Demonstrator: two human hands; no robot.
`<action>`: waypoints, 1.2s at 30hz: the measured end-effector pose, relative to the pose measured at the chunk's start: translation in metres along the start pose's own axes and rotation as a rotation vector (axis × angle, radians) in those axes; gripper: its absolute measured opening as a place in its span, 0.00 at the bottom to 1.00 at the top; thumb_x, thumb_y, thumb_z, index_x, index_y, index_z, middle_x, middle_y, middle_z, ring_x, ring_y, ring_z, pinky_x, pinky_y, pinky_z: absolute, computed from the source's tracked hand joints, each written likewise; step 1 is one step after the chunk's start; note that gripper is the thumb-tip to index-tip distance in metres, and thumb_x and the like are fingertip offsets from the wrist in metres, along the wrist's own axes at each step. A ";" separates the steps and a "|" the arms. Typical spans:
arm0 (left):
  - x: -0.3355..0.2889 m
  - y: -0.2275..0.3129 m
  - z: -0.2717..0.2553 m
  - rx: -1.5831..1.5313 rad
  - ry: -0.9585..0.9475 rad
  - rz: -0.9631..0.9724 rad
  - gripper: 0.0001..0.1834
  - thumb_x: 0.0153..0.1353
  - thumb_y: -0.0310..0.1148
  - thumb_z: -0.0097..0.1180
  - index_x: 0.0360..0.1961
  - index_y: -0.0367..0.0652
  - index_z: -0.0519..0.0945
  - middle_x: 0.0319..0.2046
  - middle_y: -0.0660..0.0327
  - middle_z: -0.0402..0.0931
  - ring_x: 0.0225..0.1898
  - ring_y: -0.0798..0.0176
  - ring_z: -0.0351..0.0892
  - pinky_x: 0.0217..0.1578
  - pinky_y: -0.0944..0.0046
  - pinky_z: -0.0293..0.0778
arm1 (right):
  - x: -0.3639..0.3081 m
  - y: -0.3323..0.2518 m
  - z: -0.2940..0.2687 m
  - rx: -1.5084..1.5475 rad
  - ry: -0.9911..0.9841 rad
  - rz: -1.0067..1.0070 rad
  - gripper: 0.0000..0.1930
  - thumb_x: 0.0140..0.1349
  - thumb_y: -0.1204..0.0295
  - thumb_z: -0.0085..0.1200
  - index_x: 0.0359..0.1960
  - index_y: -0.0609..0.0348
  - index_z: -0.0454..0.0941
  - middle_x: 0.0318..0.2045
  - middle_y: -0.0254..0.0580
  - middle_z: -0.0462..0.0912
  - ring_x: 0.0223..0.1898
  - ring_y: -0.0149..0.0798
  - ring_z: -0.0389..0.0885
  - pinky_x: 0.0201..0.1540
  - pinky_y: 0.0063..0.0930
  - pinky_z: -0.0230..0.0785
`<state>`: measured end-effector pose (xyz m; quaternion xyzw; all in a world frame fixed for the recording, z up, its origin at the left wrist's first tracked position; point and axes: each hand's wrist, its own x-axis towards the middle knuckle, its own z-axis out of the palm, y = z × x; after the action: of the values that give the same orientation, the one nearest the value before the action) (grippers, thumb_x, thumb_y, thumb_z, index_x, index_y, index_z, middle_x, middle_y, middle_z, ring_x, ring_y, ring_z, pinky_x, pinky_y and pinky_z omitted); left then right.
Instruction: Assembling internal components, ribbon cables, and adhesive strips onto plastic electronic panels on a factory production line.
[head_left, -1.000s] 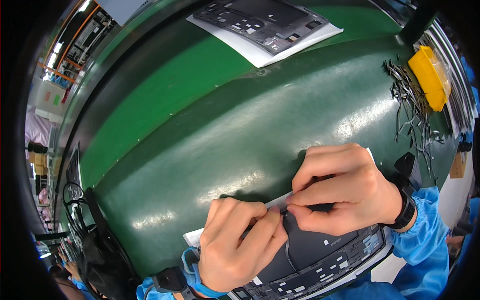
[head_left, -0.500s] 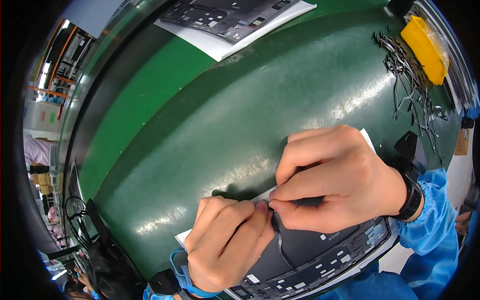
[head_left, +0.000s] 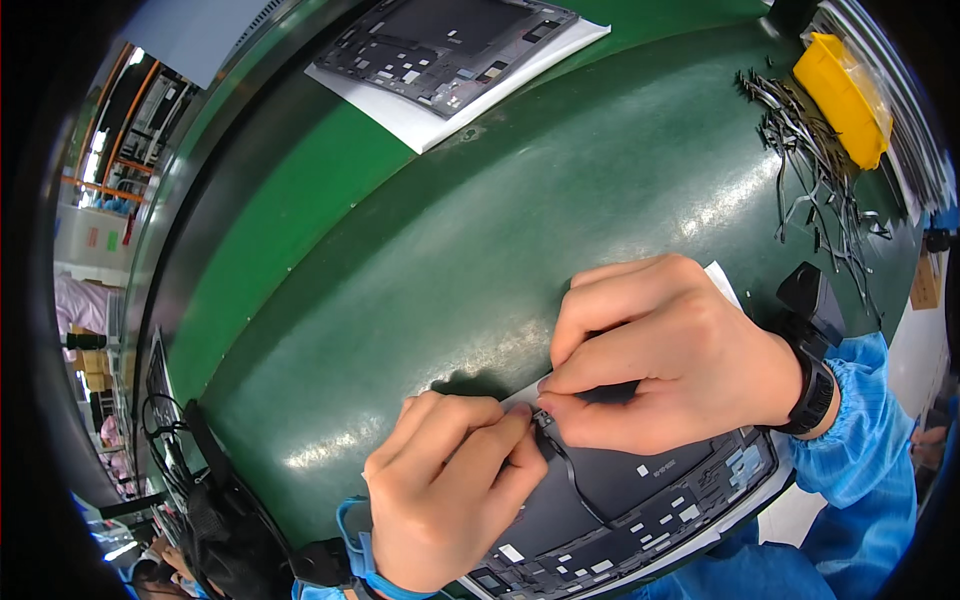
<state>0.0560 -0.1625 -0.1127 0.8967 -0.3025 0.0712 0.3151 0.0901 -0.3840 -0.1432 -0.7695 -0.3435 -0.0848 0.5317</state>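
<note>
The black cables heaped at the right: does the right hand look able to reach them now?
Probably yes: I see no barrier between the right hand and the black cables, though its fingers are busy at the dark panel.

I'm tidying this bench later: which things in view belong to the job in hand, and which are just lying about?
In the job:
dark panel under the left hand and right hand
thin black cable on it
white sheet beneath

Seemingly lying about:
second panel on its own sheet
yellow bin
heap of dark strips, possibly spare cables
black bag
</note>
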 end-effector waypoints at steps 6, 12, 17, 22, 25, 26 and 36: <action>0.005 0.007 0.005 0.100 0.022 0.040 0.12 0.38 0.17 0.71 0.28 0.36 0.85 0.29 0.60 0.81 0.27 0.58 0.79 0.26 0.62 0.74 | -0.001 -0.001 -0.003 -0.017 -0.010 0.038 0.06 0.46 0.80 0.74 0.27 0.61 0.88 0.26 0.37 0.83 0.25 0.38 0.80 0.24 0.29 0.69; 0.002 -0.010 0.001 -0.041 -0.032 0.017 0.12 0.42 0.19 0.73 0.31 0.35 0.87 0.30 0.59 0.82 0.28 0.58 0.80 0.29 0.62 0.75 | -0.003 0.003 -0.004 -0.019 -0.024 0.029 0.06 0.47 0.80 0.74 0.26 0.61 0.88 0.26 0.36 0.83 0.25 0.38 0.80 0.24 0.29 0.69; 0.000 -0.021 -0.026 -0.078 -0.127 -0.105 0.14 0.46 0.20 0.73 0.38 0.33 0.87 0.33 0.56 0.83 0.34 0.56 0.81 0.35 0.60 0.77 | 0.001 0.002 -0.002 -0.015 0.008 0.081 0.04 0.47 0.77 0.69 0.21 0.61 0.85 0.23 0.38 0.80 0.26 0.46 0.81 0.27 0.39 0.72; -0.015 0.008 -0.055 0.131 -0.269 -0.412 0.19 0.48 0.27 0.79 0.39 0.36 0.81 0.27 0.55 0.76 0.31 0.51 0.80 0.34 0.54 0.77 | 0.008 -0.007 0.001 -0.009 0.001 0.058 0.04 0.48 0.78 0.69 0.21 0.61 0.85 0.23 0.38 0.80 0.25 0.46 0.81 0.27 0.38 0.73; -0.020 -0.009 -0.059 0.039 -0.360 -0.245 0.14 0.54 0.29 0.75 0.35 0.37 0.80 0.27 0.54 0.76 0.29 0.49 0.78 0.32 0.53 0.73 | 0.005 -0.010 -0.001 0.013 0.054 0.074 0.04 0.50 0.79 0.70 0.23 0.62 0.86 0.24 0.39 0.82 0.23 0.43 0.81 0.25 0.34 0.72; -0.018 -0.015 -0.053 -0.016 -0.354 -0.280 0.12 0.56 0.30 0.73 0.34 0.39 0.80 0.26 0.54 0.75 0.28 0.48 0.77 0.32 0.52 0.72 | 0.003 -0.010 -0.003 0.036 0.093 0.124 0.04 0.51 0.79 0.70 0.24 0.63 0.86 0.24 0.39 0.83 0.22 0.41 0.82 0.25 0.32 0.72; 0.007 -0.230 -0.137 0.096 0.278 -0.408 0.05 0.57 0.22 0.67 0.36 0.34 0.86 0.34 0.51 0.85 0.38 0.53 0.85 0.44 0.58 0.78 | 0.013 -0.008 -0.016 -0.002 0.368 0.183 0.05 0.56 0.79 0.70 0.25 0.66 0.87 0.20 0.39 0.83 0.18 0.29 0.78 0.21 0.25 0.66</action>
<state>0.2050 0.0599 -0.1219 0.9348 -0.0654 0.1433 0.3185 0.0989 -0.3902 -0.1240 -0.7695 -0.1693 -0.1754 0.5903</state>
